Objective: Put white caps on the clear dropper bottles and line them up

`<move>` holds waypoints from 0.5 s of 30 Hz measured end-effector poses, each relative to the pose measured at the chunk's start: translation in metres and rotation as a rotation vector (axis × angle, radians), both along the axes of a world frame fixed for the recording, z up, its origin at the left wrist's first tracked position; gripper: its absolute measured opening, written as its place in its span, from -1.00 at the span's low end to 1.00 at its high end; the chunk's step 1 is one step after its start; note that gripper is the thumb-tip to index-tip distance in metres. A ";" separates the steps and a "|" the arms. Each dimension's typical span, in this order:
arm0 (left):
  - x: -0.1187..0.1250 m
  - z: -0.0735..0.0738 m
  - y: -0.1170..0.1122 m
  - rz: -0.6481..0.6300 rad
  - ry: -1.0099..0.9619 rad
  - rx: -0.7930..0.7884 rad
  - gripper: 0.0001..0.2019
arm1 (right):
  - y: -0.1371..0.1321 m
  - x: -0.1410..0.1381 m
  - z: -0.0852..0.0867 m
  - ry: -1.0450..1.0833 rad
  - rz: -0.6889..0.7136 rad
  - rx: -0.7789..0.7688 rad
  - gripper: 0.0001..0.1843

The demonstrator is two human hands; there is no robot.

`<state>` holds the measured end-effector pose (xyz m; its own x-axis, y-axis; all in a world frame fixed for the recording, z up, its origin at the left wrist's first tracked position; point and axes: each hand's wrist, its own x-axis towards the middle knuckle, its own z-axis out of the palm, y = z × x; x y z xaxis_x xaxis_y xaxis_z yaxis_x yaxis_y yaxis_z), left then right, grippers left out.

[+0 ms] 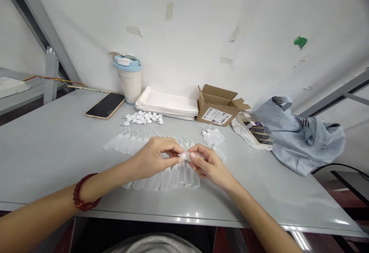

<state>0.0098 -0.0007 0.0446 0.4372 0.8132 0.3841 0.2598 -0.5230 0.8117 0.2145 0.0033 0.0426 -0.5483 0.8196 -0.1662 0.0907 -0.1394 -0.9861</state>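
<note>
My left hand (154, 156) and my right hand (209, 165) meet above the grey table (52, 157), and both pinch one small clear plastic bottle (185, 155) between their fingertips. A red bead bracelet (83, 197) is on my left wrist. Beneath and around my hands lie rows of the same clear little bottles (170, 178), side by side. A pile of small white caps (143, 118) sits further back. A few more bottles (211, 136) lie to the right of my hands.
At the back stand a white cup with a blue lid (128, 77), a phone (105, 105), a stack of white sheets (168, 104) and an open cardboard box (220, 105). A packet (253, 130) and a blue cloth bag (300, 138) lie at the right.
</note>
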 end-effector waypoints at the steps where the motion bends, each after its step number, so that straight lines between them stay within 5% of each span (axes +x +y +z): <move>1: 0.001 -0.001 -0.001 -0.001 -0.012 0.046 -0.94 | 0.001 0.000 0.000 -0.007 0.005 -0.009 -0.61; 6: 0.003 0.000 -0.002 0.008 -0.075 0.025 -0.94 | 0.001 0.000 0.002 0.020 0.024 -0.033 -0.61; 11: 0.002 0.003 0.000 -0.017 -0.224 -0.326 -0.89 | -0.003 -0.001 -0.001 0.065 0.041 0.033 -0.65; 15: 0.003 0.005 0.000 0.009 -0.225 -0.617 -0.80 | -0.005 0.000 -0.003 -0.022 0.010 0.265 -0.73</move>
<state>0.0126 -0.0011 0.0497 0.3923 0.9170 -0.0725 0.0507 0.0571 0.9971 0.2143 -0.0015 0.0398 -0.5554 0.8305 0.0416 0.1127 0.1248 -0.9858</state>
